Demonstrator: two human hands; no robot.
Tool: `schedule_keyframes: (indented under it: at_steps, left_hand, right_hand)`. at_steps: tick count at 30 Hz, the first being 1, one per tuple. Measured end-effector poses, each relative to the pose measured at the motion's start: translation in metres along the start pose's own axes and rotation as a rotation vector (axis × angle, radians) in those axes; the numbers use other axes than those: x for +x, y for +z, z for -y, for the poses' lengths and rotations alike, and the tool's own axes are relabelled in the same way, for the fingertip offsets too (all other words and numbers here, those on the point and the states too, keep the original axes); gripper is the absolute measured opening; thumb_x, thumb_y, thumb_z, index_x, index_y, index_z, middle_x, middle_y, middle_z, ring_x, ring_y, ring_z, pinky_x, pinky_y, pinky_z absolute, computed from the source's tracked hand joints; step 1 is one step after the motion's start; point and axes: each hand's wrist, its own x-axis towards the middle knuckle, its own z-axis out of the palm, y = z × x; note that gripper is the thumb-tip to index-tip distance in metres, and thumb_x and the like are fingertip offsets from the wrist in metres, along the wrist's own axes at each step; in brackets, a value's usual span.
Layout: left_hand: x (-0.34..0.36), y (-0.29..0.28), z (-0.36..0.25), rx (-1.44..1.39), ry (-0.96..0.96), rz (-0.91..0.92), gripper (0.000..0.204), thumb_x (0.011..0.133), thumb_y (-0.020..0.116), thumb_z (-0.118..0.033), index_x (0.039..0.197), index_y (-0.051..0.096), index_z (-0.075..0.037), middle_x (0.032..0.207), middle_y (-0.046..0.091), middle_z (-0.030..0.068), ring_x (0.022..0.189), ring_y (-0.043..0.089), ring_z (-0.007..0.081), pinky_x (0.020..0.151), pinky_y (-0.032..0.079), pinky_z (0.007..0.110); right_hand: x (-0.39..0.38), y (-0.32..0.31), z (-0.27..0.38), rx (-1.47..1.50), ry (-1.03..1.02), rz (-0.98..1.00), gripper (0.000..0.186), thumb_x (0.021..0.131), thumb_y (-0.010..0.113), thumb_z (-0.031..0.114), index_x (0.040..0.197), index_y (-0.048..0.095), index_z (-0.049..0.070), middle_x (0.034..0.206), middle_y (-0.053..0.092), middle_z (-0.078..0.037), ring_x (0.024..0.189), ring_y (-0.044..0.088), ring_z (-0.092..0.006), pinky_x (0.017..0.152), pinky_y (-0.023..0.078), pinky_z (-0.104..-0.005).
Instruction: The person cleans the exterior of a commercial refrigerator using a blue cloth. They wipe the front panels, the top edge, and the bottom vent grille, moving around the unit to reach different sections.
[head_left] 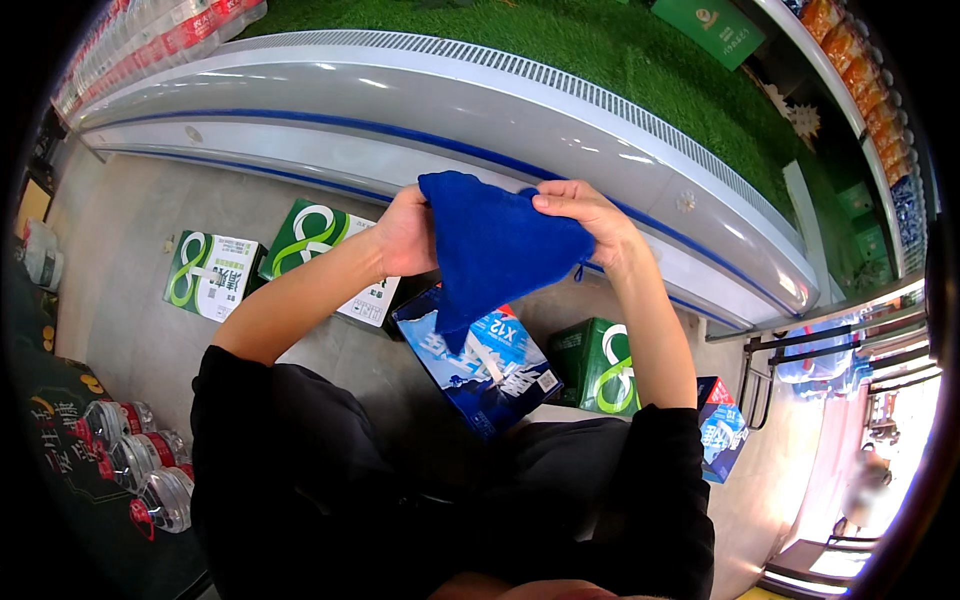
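Observation:
A dark blue cloth (505, 245) is stretched between my two hands, in front of the display case's front panel. My left hand (408, 235) grips its left edge, with the fingers partly hidden behind the fabric. On the right, my right hand (585, 215) pinches the upper right edge, thumb on top. A corner of the cloth hangs down at the lower left, over a blue beverage carton (480, 365) on the floor. A small loop dangles from the cloth's right side.
A long grey display case (400, 100) with artificial grass (560, 50) curves across the far side. Green and white cartons (215, 272) stand on the floor at left, and another green carton (600, 365) at right. Large water bottles (150, 465) are at the lower left.

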Motion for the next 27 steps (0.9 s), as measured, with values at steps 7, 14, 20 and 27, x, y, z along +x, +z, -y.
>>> schedule_keyframes:
  at_steps: [7,14,20,27]
  left_hand:
    - [0.001,0.005,-0.008,0.71,0.385,-0.278,0.056,0.087,0.056,-0.012,0.139,0.037,-0.001,0.125,0.056,0.012,0.117,0.053,0.0206,0.103,0.038,0.034]
    - [-0.02,0.03,-0.047,0.923,0.565,-0.158,0.084,0.077,0.067,-0.001,0.148,0.023,-0.012,0.148,0.029,0.0126,0.13,0.037,0.0195,0.107,0.031,0.031]
    - [-0.033,0.017,-0.073,1.607,1.318,-0.091,0.09,0.071,0.063,0.011,0.147,0.02,-0.006,0.147,0.036,0.0102,0.125,0.045,0.0232,0.107,0.033,0.035]
    - [-0.017,-0.015,-0.076,1.545,1.124,-0.33,0.051,0.082,0.063,-0.001,0.13,0.047,-0.002,0.1,0.067,0.0033,0.094,0.06,0.0125,0.079,0.048,0.026]
  right_hand:
    - [-0.005,0.007,0.01,0.231,-0.11,0.143,0.035,0.083,0.069,0.021,0.11,0.06,-0.001,0.098,0.066,-0.005,0.088,0.061,-0.009,0.08,0.049,-0.0239]
    - [0.001,-0.01,0.002,-0.24,-0.111,-0.193,0.027,0.085,0.068,0.018,0.109,0.063,0.007,0.088,0.065,0.005,0.073,0.057,-0.0016,0.06,0.042,-0.0178]
    - [-0.036,-0.073,0.027,-0.345,-0.671,-0.305,0.015,0.077,0.054,-0.011,0.074,0.063,0.0,0.085,0.067,-0.008,0.075,0.06,-0.0137,0.072,0.049,-0.0262]
    - [-0.019,-0.014,0.038,-0.227,-0.539,-0.465,0.018,0.091,0.046,0.002,0.1,0.061,0.002,0.101,0.066,-0.01,0.084,0.058,-0.0132,0.076,0.045,-0.025]
